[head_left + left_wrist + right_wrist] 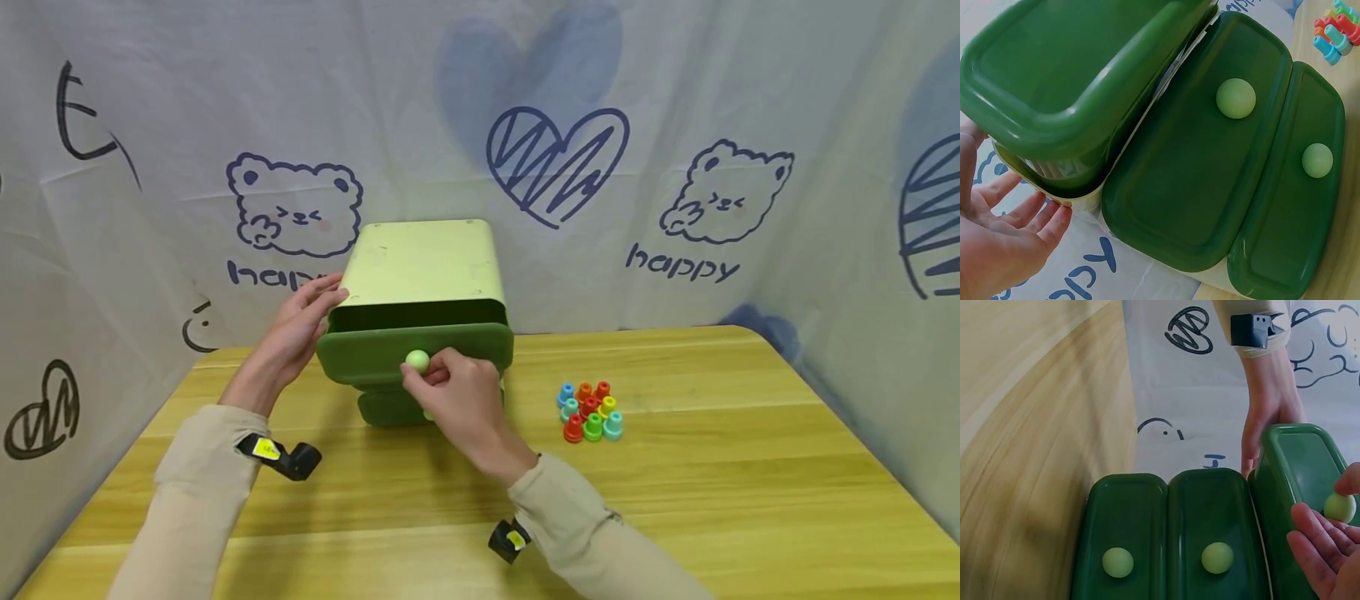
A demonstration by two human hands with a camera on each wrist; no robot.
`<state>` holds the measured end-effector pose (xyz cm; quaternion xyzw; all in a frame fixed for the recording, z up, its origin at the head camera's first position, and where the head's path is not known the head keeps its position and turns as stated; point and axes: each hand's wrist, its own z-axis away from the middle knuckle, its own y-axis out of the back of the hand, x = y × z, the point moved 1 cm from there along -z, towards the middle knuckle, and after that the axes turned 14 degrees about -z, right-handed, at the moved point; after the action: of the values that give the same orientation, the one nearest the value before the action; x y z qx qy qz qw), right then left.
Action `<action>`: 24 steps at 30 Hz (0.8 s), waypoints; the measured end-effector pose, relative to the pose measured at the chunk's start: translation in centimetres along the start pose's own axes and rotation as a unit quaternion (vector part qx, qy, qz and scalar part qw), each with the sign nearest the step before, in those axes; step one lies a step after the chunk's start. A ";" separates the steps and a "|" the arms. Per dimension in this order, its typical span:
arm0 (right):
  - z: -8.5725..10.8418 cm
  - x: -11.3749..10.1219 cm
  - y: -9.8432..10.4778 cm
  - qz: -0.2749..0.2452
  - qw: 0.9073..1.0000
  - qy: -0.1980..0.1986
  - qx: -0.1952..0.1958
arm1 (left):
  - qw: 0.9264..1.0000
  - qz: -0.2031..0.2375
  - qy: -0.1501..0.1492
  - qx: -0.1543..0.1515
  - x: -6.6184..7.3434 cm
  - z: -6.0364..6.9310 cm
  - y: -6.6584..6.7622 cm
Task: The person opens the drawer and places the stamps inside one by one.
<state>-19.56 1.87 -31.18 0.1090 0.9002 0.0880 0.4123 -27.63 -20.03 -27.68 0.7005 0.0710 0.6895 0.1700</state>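
Note:
A small drawer cabinet (423,258) with a pale yellow-green shell stands on the table. Its dark green top drawer (367,354) is pulled partway out. My right hand (465,404) pinches that drawer's round light-green knob (417,361) between thumb and fingers. Against the cabinet's left side, near the upper front edge, rests my left hand (296,329), its fingers extended along the shell in the left wrist view. Below the top one, the middle drawer (1185,156) and the bottom drawer (1291,206) are closed, each with a matching knob. The top drawer's inside is mostly hidden.
Several small colourful pegs (590,410) stand grouped on the wooden table (712,467), right of the cabinet. Behind the table hangs a white cloth (420,100) with bear and heart drawings. Black wrist cameras are strapped to both sleeves.

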 end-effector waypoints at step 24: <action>1.6 -1.8 1.0 0.016 0.999 0.029 -0.027 | 1.000 -0.027 -0.010 -0.012 -0.3 0.1 0.2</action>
<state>-17.08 2.51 -30.65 0.1093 0.9072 0.1219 0.3875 -27.59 -20.33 -27.87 0.7026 0.0797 0.6788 0.1980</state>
